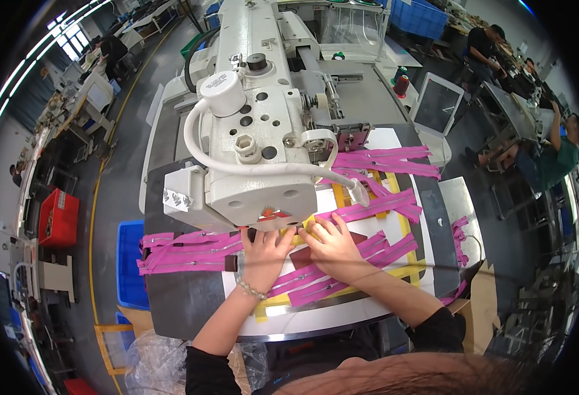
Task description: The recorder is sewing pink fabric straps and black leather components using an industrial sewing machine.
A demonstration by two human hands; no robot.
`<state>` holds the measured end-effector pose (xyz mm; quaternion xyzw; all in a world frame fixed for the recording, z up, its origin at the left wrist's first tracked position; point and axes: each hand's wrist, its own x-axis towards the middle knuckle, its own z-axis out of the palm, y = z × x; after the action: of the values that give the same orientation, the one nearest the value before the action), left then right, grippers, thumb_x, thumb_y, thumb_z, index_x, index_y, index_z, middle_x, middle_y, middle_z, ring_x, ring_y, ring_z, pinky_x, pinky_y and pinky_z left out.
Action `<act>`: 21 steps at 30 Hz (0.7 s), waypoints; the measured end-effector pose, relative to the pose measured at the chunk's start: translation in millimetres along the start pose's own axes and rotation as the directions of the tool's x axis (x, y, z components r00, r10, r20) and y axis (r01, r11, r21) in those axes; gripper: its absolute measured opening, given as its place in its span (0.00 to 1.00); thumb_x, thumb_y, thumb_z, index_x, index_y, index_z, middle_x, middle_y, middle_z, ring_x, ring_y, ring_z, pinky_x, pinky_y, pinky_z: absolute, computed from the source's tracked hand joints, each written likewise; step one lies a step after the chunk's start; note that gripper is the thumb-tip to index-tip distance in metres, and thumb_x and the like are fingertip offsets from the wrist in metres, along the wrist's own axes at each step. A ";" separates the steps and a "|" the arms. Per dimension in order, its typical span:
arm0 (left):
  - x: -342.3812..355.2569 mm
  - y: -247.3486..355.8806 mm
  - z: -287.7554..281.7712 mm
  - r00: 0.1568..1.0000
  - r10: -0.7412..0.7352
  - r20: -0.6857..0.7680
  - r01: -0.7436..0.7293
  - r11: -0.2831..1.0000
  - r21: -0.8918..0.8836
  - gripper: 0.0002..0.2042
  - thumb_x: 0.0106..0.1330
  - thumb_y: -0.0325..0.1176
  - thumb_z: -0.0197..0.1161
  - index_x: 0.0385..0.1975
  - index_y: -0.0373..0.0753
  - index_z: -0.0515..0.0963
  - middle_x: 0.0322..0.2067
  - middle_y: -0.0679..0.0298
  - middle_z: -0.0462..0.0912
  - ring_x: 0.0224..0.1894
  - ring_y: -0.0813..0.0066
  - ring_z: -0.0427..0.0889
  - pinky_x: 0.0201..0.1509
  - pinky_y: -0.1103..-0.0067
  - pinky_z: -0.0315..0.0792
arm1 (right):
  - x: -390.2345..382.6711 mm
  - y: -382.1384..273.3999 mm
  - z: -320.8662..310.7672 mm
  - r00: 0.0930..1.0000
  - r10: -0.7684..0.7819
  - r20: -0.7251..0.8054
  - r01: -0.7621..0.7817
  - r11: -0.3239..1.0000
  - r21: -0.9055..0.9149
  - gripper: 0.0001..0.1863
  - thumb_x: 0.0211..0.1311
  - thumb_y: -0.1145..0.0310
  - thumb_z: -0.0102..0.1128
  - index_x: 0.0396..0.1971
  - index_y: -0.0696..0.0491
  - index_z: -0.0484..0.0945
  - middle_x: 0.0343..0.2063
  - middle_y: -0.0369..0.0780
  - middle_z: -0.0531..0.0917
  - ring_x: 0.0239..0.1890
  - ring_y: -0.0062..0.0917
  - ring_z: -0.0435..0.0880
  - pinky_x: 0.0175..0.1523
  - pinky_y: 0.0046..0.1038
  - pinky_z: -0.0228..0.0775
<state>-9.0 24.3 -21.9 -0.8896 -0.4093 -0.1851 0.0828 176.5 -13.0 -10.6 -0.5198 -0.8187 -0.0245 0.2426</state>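
Note:
Both hands work close together at the front of a white industrial sewing machine (263, 191), just under its head. My left hand (263, 262) has bent fingers and presses down by a yellow strip; some of its fingertips are lost below the machine head. Facing it, my right hand (332, 251) is closed, its fingertips at the same strip beside a magenta zipper (368, 209). What either hand pinches is hidden. More magenta zippers (322, 283) lie below the right wrist. A bundle of magenta zippers (191, 252) extends left of my left hand. Beneath is a white sheet (309, 320) edged with yellow tape.
Another pile of magenta zippers (388, 161) lies at the far right of the work plate. A blue bin (131, 263) stands left of the machine table, and clear plastic (158, 365) is below. A screen (438, 102) stands back right. Several people sit at other stations.

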 end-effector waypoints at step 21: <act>2.5 -2.1 -1.2 1.000 -0.003 -0.019 0.003 1.000 -0.022 0.21 0.50 0.44 0.67 0.47 0.54 0.78 0.48 0.71 0.74 0.54 0.72 0.69 0.61 0.51 0.51 | 7.4 5.7 1.0 0.993 -0.053 -0.110 0.064 0.993 0.095 0.17 0.40 0.71 0.61 0.36 0.54 0.77 0.32 0.38 0.74 0.39 0.33 0.74 0.56 0.43 0.62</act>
<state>-9.5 27.1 -19.8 -0.8880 -0.4078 -0.1982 0.0765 178.5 -3.9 -9.6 -0.4810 -0.8197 -0.0192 0.3104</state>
